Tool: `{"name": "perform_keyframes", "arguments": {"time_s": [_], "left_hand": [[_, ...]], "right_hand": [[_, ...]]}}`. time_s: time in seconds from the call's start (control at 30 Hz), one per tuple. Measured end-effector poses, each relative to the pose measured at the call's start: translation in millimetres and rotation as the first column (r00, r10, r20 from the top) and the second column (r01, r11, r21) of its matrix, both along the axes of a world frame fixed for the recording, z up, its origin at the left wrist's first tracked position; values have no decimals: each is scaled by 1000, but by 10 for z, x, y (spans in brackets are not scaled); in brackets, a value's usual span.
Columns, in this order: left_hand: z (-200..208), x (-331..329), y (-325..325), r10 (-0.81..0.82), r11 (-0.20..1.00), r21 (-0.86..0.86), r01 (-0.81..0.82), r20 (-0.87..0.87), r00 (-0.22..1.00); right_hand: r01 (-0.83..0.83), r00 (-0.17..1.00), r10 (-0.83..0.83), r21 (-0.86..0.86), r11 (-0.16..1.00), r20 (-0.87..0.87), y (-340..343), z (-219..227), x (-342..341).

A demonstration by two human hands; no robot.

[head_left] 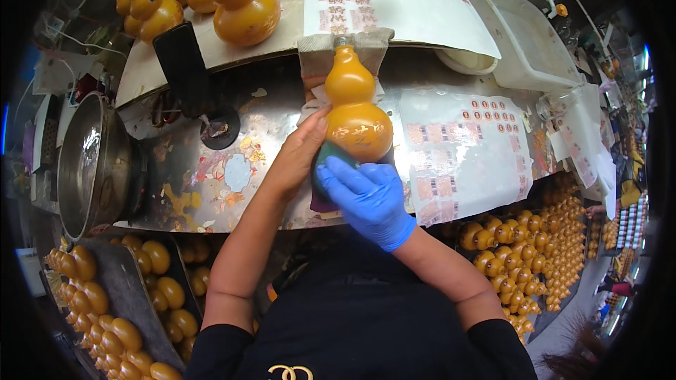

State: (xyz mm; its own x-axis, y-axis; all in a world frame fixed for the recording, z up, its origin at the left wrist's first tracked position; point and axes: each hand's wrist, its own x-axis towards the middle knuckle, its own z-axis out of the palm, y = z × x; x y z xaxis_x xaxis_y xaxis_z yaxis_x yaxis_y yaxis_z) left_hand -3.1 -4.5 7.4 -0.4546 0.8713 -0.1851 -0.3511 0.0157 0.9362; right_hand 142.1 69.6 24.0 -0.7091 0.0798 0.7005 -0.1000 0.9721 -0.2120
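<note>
Bottle in hand: orange-yellow gourd-shaped bottle (358,116), neck pointing away from me, set on a beige cloth-wrapped rest (310,62); it's my landmark.
Left hand: my bare left hand (297,151) lies along the bottle's left side, fingers together; far fingertips hidden, can't tell how hard I grip.
Right hand: my blue-gloved right hand (367,200) is at the bottle's near end, fingers bunched together on a dark green cloth or pad (329,153); can't tell whether they're clamped on it.
Done: gold lettering shows on the bottle's lower bulb.
Left, my judgement: no round blue sticker on the side I see, while stickered gourd bottles (246,17) beyond it, to the left, have one; so looks partway.
Label stock: translucent label sheet (468,176) right of the bottle, white label sheet (401,17) beyond it; both carry labels.
Around: metal pan (93,169) well left of the bottle; racked gourd bottles (510,239) nearer me, lower right, more lower left.
</note>
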Motion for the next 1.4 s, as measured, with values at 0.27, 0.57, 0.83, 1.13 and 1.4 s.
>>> {"name": "perform_keyframes", "arguments": {"time_s": [0.27,0.57,0.83,1.13,1.4], "left_hand": [[143,-371,387,-216,965,-169,202,-65,974],[674,-315,352,-171,962,178,206,-197,966],[1384,-442,459,-130,935,294,198,-235,963],[1508,-332,437,-97,945,282,169,-250,963],[1342,-278,416,-88,957,248,148,-236,968]], "right_hand": [[-64,998,54,-494,867,-35,52,57,404],[99,983,-178,-675,731,-49,145,-53,987],[77,971,-218,-745,662,-93,208,-90,1154],[61,963,-239,-758,649,-127,213,-107,1221],[69,966,-238,-782,619,-103,221,-165,1209]]}}
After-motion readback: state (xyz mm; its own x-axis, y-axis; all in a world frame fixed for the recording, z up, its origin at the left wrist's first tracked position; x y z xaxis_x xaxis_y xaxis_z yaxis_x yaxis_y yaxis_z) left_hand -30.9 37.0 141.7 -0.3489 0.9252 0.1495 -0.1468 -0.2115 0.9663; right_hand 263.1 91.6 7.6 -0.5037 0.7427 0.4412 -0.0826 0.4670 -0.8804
